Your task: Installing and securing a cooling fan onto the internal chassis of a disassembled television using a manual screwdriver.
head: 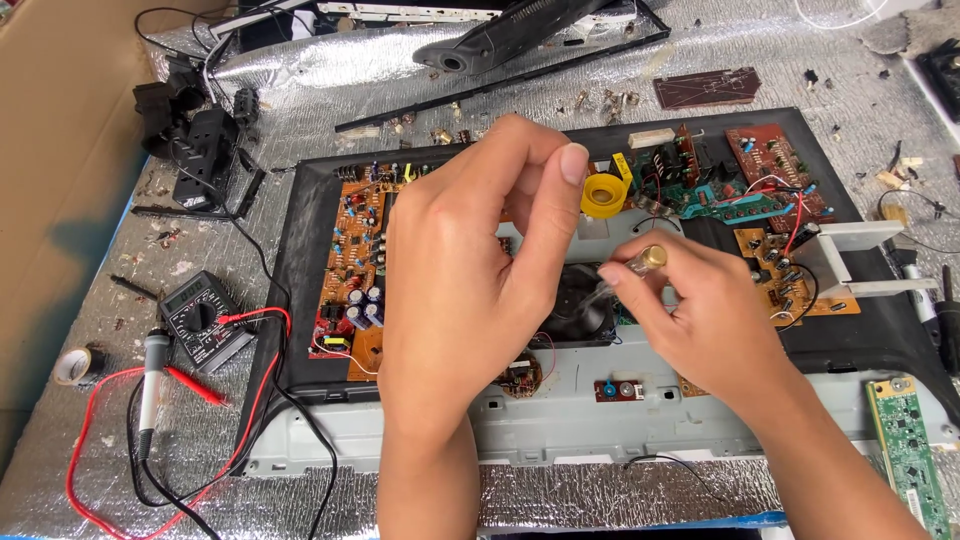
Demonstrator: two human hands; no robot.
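Note:
My left hand is raised over an opened electronics chassis, fingers pinched together near the thumb, possibly on something tiny that I cannot make out. My right hand grips a small clear tube with a brass cap between thumb and fingers. The tube's tip points toward my left fingers. Under the hands lie an orange circuit board, a black speaker cone and a yellow tape roll. Green and red boards sit at the upper right.
A black multimeter with red and black probe leads lies at the left on silver foil matting. A power strip and black frame bar lie behind. A green board sits at the right edge, a tape roll at far left.

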